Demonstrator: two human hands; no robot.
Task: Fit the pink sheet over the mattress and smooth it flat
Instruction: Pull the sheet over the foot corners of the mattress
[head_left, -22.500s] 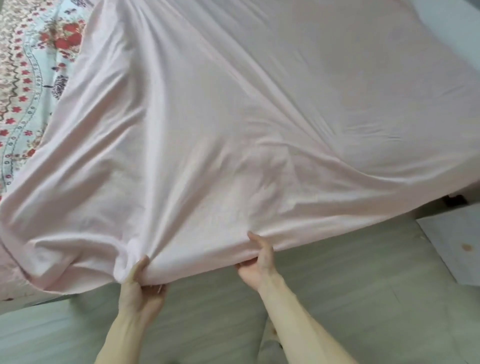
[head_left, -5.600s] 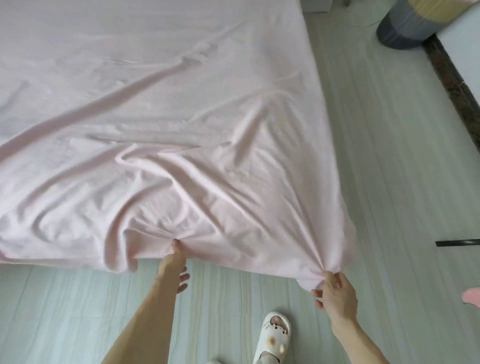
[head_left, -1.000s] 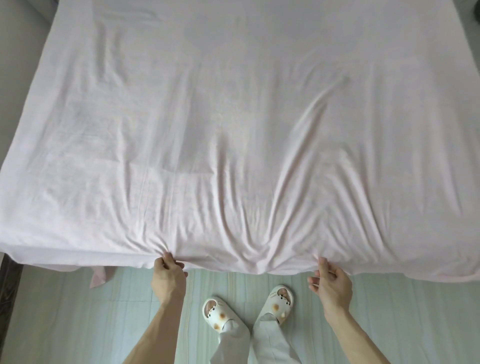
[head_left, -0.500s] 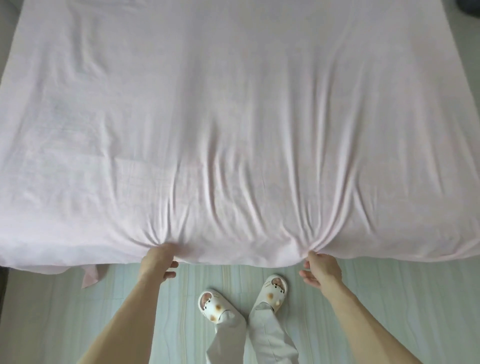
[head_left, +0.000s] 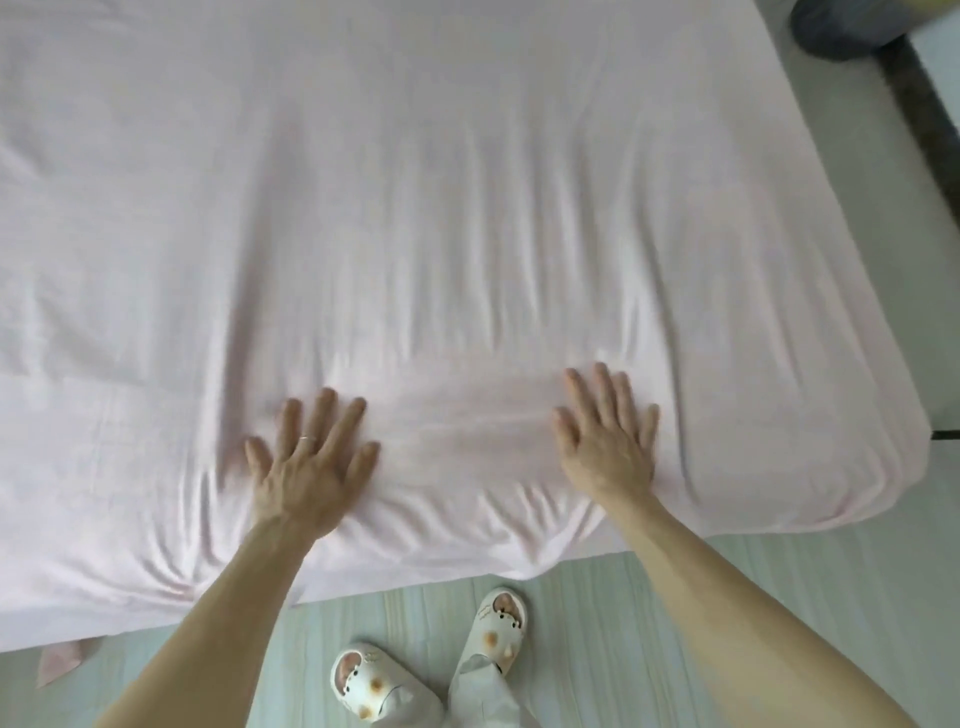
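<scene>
The pink sheet (head_left: 441, 208) covers the whole mattress and wraps over its near edge and right corner. Soft lengthwise creases run up its middle, and small gathers bunch along the near edge. My left hand (head_left: 311, 462) lies flat on the sheet with fingers spread, a ring on one finger. My right hand (head_left: 608, 431) presses flat on the sheet to the right, fingers straight and pointing away from me. Neither hand holds fabric. The mattress itself is hidden under the sheet.
I stand at the bed's near edge on pale green floor (head_left: 727, 623), my feet in white slippers (head_left: 498, 618). A pink fabric flap (head_left: 60, 662) hangs at the lower left. A dark rounded object (head_left: 841, 26) and a dark strip (head_left: 930, 114) lie at the upper right.
Both hands have let go of the sheet's near edge and moved up onto the top of the bed, now lying flat. The view has shifted closer to the bed.
</scene>
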